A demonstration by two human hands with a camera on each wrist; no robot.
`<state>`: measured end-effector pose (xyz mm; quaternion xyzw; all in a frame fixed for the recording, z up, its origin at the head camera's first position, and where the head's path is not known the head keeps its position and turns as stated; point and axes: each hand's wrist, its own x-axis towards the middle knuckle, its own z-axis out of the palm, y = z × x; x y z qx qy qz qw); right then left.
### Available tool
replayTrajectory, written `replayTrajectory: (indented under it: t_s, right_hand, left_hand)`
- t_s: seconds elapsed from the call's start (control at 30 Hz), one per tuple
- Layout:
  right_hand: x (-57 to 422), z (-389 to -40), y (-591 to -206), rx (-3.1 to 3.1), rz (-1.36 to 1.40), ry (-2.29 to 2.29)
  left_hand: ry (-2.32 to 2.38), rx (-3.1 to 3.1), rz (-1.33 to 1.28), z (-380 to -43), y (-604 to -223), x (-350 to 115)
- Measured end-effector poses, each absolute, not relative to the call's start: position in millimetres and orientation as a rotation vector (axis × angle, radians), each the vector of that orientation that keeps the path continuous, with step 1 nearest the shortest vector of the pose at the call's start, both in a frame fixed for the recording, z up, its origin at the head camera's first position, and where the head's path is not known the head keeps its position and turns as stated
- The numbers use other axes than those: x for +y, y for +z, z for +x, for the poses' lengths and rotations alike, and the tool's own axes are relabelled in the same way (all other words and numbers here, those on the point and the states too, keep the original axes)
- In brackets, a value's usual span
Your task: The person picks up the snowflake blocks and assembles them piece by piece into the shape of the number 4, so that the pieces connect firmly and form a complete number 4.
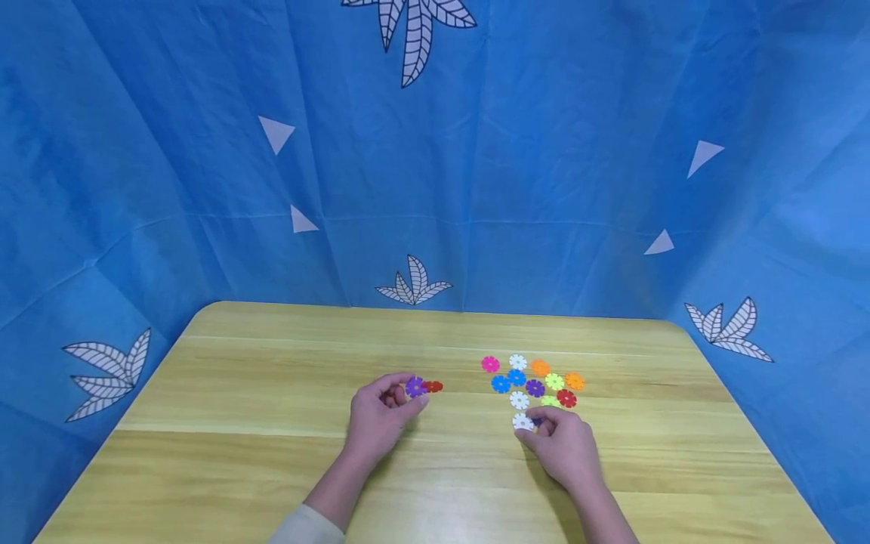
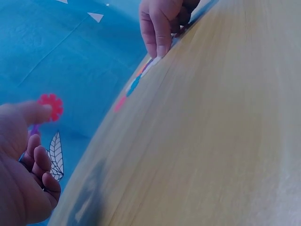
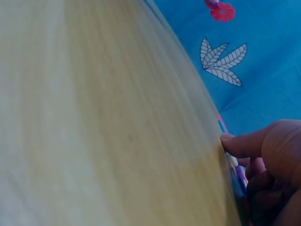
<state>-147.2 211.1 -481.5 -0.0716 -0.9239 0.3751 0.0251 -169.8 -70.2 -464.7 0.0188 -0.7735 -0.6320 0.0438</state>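
My left hand pinches a purple notched plastic disc between thumb and fingers, raised over the table. A red notched disc is joined to it at an angle; in the left wrist view the red disc shows beyond the thumb. On the right, my right hand has thumb and index finger at the edges of a white notched disc, low at the tabletop. Under its fingers a dark purple disc is partly hidden. Just beyond lies another white disc.
Several loose discs spread past my right hand: pink, blue, orange, red and yellow-green among them. They lie on a wooden table with rounded far corners. A blue patterned cloth hangs behind and at both sides.
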Motion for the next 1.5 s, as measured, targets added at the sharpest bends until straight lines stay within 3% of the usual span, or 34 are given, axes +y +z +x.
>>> replayTrajectory:
  t_s: [1.5]
  right_hand:
    - [215.2, -147.0, -478.4, -2.792, -0.191, 1.294]
  left_hand:
    - [-1.923, -2.388, 0.057, -170.1, -465.3, -66.5]
